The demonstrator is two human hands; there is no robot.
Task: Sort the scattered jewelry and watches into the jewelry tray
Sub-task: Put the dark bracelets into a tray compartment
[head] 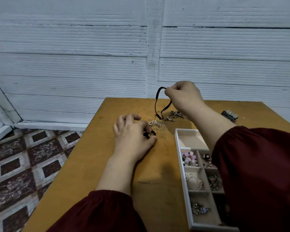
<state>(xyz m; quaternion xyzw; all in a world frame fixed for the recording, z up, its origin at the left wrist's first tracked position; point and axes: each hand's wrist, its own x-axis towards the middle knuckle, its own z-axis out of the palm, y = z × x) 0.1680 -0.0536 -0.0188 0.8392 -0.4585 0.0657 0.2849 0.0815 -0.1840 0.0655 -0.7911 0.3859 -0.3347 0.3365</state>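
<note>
My right hand point(183, 96) pinches a black cord bracelet point(157, 102) and holds it up above the far part of the wooden table point(94, 164); the loop hangs down, its lower end near the tabletop. My left hand point(132, 134) rests on the table and pinches a small dark beaded piece point(149, 134). Loose thin rings point(157, 125) lie just beyond that hand. A metal chain bracelet point(175, 115) lies under my right wrist. The white jewelry tray point(178, 144) stands at the right, several compartments holding beads and pieces; my right sleeve hides its right side.
A metal watch point(229, 115) lies at the far right of the table. A white panelled wall point(90, 56) stands right behind the table's far edge. Patterned floor tiles point(23, 164) show to the left, beyond the table's left edge.
</note>
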